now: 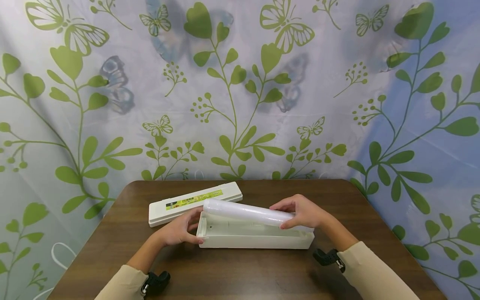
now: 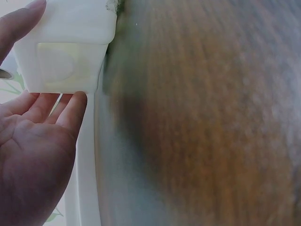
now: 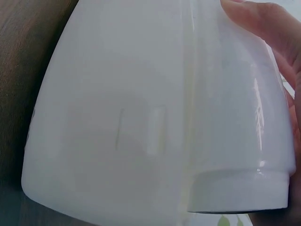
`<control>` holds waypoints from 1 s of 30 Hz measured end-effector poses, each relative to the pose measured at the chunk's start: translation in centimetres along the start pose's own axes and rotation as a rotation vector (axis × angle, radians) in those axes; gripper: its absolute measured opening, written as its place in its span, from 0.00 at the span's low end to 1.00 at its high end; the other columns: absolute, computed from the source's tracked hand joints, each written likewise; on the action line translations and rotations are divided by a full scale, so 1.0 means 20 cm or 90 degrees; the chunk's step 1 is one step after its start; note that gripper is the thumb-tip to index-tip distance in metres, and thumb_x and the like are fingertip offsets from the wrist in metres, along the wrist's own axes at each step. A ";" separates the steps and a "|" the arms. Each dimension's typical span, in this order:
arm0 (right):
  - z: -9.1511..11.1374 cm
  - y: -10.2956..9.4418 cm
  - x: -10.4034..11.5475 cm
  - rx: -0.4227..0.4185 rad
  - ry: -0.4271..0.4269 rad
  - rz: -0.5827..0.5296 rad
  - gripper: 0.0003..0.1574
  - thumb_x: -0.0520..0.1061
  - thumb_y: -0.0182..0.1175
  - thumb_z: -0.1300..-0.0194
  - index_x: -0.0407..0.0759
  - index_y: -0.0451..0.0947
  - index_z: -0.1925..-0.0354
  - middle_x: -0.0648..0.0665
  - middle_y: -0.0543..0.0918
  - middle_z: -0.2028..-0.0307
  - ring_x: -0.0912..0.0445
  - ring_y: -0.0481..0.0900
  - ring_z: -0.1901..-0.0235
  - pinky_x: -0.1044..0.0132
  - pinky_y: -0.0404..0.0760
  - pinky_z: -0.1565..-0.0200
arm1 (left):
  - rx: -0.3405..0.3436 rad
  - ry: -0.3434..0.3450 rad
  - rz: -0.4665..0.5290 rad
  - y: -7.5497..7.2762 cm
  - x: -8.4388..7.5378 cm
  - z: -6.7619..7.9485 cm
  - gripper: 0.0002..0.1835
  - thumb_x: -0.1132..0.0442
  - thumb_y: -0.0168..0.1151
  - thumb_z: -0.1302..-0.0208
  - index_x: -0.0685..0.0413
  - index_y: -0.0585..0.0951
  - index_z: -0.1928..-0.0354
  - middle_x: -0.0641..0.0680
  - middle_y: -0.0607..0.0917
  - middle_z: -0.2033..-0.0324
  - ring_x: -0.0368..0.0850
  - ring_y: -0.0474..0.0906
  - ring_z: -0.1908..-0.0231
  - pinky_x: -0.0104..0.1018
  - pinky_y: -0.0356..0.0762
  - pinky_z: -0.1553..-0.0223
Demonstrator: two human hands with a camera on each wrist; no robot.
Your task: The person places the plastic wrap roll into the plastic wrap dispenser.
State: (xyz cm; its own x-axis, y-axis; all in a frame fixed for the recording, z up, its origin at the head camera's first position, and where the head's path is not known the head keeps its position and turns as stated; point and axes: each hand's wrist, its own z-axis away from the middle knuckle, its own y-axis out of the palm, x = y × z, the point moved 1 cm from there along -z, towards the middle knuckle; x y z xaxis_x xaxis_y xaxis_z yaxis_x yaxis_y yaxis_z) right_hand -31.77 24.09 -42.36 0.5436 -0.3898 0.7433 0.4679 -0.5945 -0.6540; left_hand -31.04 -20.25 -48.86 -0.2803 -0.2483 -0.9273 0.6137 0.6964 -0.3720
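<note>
A long white dispenser box (image 1: pixel 258 242) stands uncovered on the table, its hollow inside facing up. My left hand (image 1: pixel 179 228) holds its left end, thumb at the near side and fingers at the far side; the left wrist view shows that end of the box (image 2: pixel 70 66) between thumb and fingers. My right hand (image 1: pixel 303 212) grips a roll of plastic wrap (image 1: pixel 243 211) by its right part. The roll tilts, left end higher, above the box opening. In the right wrist view the roll (image 3: pixel 235 122) lies alongside the box wall (image 3: pixel 103 117).
Behind the box, to the left, a white lid (image 1: pixel 195 203) with a yellow-green label lies slantwise on the brown wooden table (image 1: pixel 240 275). A curtain (image 1: pixel 240 108) printed with leaves and butterflies hangs behind the table. A white cord (image 1: pixel 56 254) loops at the left edge.
</note>
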 end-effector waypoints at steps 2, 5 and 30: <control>0.00 0.00 0.00 0.006 0.003 0.005 0.32 0.43 0.79 0.45 0.47 0.84 0.41 0.47 0.88 0.45 0.59 0.87 0.50 0.68 0.84 0.47 | -0.001 0.001 -0.003 0.00 0.00 0.00 0.52 0.64 0.79 0.45 0.53 0.57 0.23 0.57 0.65 0.26 0.62 0.60 0.24 0.35 0.69 0.30; -0.01 0.00 0.00 0.013 0.009 0.007 0.32 0.42 0.79 0.46 0.47 0.84 0.41 0.48 0.88 0.46 0.59 0.87 0.50 0.69 0.83 0.46 | -0.001 0.001 -0.003 0.00 0.00 0.00 0.52 0.63 0.79 0.45 0.53 0.57 0.23 0.57 0.66 0.27 0.62 0.61 0.25 0.37 0.69 0.30; -0.04 0.03 -0.01 0.070 0.034 -0.019 0.30 0.42 0.79 0.46 0.46 0.85 0.43 0.48 0.89 0.49 0.56 0.88 0.52 0.67 0.85 0.50 | 0.006 -0.007 0.030 0.00 0.01 0.00 0.50 0.65 0.78 0.44 0.59 0.57 0.25 0.62 0.67 0.30 0.59 0.65 0.27 0.38 0.76 0.35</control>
State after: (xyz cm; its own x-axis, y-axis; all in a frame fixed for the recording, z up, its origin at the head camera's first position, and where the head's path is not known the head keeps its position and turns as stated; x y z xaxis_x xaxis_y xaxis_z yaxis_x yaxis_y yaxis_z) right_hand -32.24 23.25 -42.85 0.4910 -0.4118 0.7677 0.5591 -0.5269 -0.6402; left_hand -31.07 -20.34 -49.08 -0.2435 -0.2230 -0.9439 0.6328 0.7010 -0.3289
